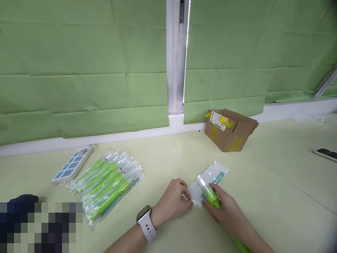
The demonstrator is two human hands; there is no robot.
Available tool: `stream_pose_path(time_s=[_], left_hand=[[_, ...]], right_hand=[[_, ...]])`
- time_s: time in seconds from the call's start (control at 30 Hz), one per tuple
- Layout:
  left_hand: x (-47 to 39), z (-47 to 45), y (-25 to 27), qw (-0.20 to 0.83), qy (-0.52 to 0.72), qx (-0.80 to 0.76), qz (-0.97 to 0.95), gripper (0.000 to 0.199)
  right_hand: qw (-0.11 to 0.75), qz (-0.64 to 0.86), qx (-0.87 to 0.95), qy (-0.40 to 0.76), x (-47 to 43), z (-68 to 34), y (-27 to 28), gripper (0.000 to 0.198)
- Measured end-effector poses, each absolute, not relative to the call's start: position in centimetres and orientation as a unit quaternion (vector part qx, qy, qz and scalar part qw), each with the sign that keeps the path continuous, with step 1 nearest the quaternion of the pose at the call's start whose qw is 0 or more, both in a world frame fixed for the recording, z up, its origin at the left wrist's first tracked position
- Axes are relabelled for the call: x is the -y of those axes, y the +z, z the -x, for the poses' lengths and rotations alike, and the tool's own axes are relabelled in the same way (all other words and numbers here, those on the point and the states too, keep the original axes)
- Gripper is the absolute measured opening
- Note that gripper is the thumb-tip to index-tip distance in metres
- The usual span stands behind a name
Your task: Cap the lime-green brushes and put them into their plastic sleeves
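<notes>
Lower middle of frame: right hand (pixel 226 208) clenched on green pen (pixel 210 195), tip entering clear bag (pixel 210 180); left hand (pixel 172 201) pinching bag's mouth open, flat on worktop (pixel 276 196). Bagged pens (pixel 107 182) lower left.

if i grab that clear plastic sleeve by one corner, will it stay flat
Probably not: the clear plastic sleeve looks thin and crinkled, so it would likely droop. It seems light and glossy, perhaps slippery; the left hand pins its edge.

packaged pens (pixel 107 182) left of hands, power strip (pixel 72 164) behind them; cardboard box (pixel 230 130) behind right, against wall
</notes>
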State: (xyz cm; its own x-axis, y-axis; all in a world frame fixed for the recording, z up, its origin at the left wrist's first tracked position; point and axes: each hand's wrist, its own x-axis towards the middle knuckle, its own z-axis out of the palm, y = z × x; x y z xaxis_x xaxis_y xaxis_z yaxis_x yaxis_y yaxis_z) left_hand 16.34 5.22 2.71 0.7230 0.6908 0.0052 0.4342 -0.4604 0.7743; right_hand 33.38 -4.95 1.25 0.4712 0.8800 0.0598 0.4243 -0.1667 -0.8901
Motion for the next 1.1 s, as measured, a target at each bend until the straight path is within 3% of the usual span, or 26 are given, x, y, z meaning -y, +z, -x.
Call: stream_pose_path(time_s=[0.1,0.17,0.47,0.73,1.0,1.1], left_hand=[[-4.8,-16.1,2.6,0.422,0.157,-0.354,-0.82,0.039],[-4.8,-16.3,2.3,0.436,0.162,-0.37,-0.804,0.05],[-5.9,-17.4,0.5,0.547,0.18,-0.35,-0.739,0.057],[-3.4,-17.1,1.4,0.529,0.248,-0.316,-0.748,0.03],[-2.9,-11.7,0.9,0.587,0.332,-0.318,-0.666,0.034],[-3.2,-8.3,1.2,0.585,0.375,-0.346,-0.63,0.015]], right_hand=[[0.45,0.726,0.463,0.238,4.6,-33.4,1.3,0.031],[0.441,0.728,0.469,0.237,4.5,-33.4,1.5,0.032],[0.411,0.721,0.486,0.273,4.3,-33.6,2.3,0.036],[0.404,0.673,0.525,0.33,4.2,-33.4,1.8,0.032],[0.399,0.62,0.566,0.369,2.8,-29.1,3.5,0.036],[0.384,0.595,0.593,0.383,1.6,-26.4,4.5,0.038]])
